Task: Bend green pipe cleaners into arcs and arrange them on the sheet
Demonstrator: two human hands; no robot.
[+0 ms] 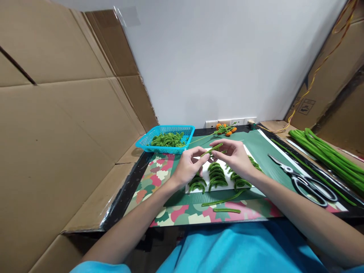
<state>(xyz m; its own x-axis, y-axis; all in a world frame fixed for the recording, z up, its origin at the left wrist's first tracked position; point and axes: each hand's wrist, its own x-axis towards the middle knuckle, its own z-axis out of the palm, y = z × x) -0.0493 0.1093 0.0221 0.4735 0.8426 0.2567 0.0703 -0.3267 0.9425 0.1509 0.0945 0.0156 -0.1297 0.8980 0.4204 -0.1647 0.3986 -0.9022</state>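
Between my two hands, raised above a white sheet (pixel 205 184), is a short green pipe cleaner (pixel 215 148). My left hand (pixel 191 163) pinches its lower left end, and my right hand (pixel 231 153) has its fingers closed around the right part. On the sheet below lie rows of curved green pipe cleaner pieces (pixel 217 176), partly hidden by my hands. Nearer to me, a longer bent green strip (pixel 223 201) and a short straight green piece (pixel 226 210) rest on the mat.
A blue basket (pixel 148 140) of green pieces stands at the back left. Orange pipe cleaner flowers (pixel 228 131) lie behind my hands. Black-handled scissors (pixel 309 185) are on the right, beside a bundle of long green pipe cleaners (pixel 327 155). Cardboard walls (pixel 62 132) flank the table.
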